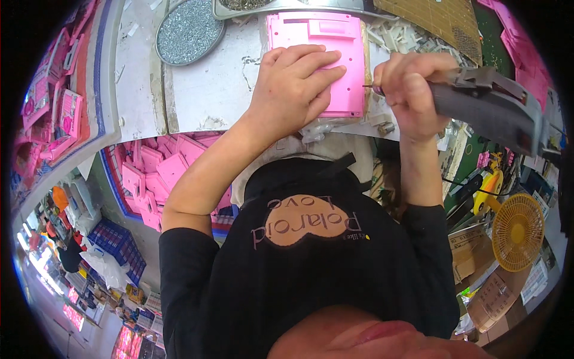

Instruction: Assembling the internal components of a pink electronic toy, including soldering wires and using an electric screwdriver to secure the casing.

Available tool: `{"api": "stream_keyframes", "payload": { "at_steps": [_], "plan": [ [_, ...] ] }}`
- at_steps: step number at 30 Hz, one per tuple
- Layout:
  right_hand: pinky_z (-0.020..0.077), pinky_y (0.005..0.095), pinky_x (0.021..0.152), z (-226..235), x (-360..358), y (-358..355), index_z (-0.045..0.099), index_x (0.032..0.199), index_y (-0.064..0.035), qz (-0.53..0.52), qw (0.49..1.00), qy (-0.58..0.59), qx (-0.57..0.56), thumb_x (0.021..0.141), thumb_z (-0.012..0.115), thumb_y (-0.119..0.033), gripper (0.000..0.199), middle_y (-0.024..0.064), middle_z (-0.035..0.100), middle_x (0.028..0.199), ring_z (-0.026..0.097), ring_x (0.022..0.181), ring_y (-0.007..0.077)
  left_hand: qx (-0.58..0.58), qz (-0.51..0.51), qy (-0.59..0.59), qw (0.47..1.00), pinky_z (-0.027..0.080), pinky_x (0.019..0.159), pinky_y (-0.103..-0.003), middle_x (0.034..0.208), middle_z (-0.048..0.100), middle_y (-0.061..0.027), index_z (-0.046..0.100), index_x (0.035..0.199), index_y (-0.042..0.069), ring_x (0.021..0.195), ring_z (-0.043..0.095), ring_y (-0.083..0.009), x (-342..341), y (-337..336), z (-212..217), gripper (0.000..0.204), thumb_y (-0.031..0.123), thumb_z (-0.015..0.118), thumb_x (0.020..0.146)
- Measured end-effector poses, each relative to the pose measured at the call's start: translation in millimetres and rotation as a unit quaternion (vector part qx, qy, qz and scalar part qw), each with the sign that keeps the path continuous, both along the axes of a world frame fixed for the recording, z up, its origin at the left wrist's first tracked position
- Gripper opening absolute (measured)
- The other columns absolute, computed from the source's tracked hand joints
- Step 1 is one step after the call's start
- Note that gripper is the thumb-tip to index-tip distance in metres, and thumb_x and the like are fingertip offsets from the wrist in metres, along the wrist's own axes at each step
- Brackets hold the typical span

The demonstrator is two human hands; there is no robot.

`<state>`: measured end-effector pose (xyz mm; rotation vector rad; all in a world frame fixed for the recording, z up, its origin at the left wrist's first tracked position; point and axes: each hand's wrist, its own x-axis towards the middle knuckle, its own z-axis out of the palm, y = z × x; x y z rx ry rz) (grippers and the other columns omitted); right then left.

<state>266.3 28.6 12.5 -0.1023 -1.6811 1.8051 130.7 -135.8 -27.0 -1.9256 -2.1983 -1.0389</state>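
Observation:
A flat pink plastic panel point(348, 66) with small holes and a raised block lies on the worktable in front of me. My left hand point(297, 82) rests on its left part, fingers stretched out across the surface. To the right of the panel, my right hand point(412, 93) is wrapped round a dark power screwdriver point(484, 107). Its thin bit points left, with the tip by the panel's right edge; whether it touches cannot be made out. Clear plastic wrap point(320, 128) shows under the panel's near edge.
A round dish of small silvery screws point(190, 33) stands at the far left, beside a metal tray point(287, 7). White plastic scraps point(412, 43) lie behind my right hand. Pink parts fill a bin point(156, 173) below the table's left edge. A yellow fan point(518, 232) stands at right.

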Motion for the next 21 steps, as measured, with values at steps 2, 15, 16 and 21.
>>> {"api": "stream_keyframes", "payload": {
  "at_steps": [2, 15, 16, 21],
  "plan": [
    [0.0525, 0.0347, 0.063, 3, 1, 8, 0.057, 0.101, -0.0007, 0.026, 0.999, 0.042, -0.018, 0.094, 0.057, -0.003, 0.007, 0.006, 0.056, 0.068, 0.054, 0.057, 0.0162, 0.01, -0.013, -0.044, 0.999, 0.042, 0.098, -0.041, 0.121, 0.07, -0.0021, 0.075, 0.111, 0.016, 0.117, 0.062, -0.0235, -3, 1, -1, 0.031, 0.015, 0.071, 0.081],
    [0.0359, 0.0299, 0.072, 88, 35, 68, 0.061, 0.083, -0.0148, 0.081, 0.966, 0.2, -0.146, 0.084, 0.06, -0.025, 0.011, -0.0063, 0.04, 0.062, 0.043, 0.058, 0.0114, 0.237, 0.136, -0.046, 0.961, 0.051, 0.097, -0.042, 0.128, 0.062, -0.0159, 0.063, 0.114, 0.008, 0.117, 0.062, -0.0309, -60, -106, 37, 0.033, 0.016, 0.077, 0.086],
    [0.0361, 0.0294, 0.073, 86, 33, 68, 0.065, 0.09, -0.0136, 0.098, 0.961, 0.201, -0.166, 0.086, 0.061, -0.025, 0.013, -0.007, 0.041, 0.063, 0.044, 0.059, 0.0109, 0.222, 0.205, -0.089, 0.949, 0.05, 0.098, -0.041, 0.129, 0.06, -0.0166, 0.06, 0.119, 0.006, 0.117, 0.061, -0.0299, -56, -161, 21, 0.034, 0.015, 0.074, 0.089],
    [0.0352, 0.0282, 0.073, 79, 19, 71, 0.067, 0.109, -0.0109, 0.143, 0.973, 0.127, -0.129, 0.094, 0.061, -0.025, 0.022, -0.007, 0.041, 0.064, 0.045, 0.064, 0.0095, 0.084, 0.764, -0.186, 0.612, 0.045, 0.095, -0.041, 0.111, 0.059, -0.0199, 0.055, 0.117, -0.005, 0.106, 0.057, -0.0301, -17, -392, -151, 0.043, 0.031, 0.067, 0.096]
  ]
}}
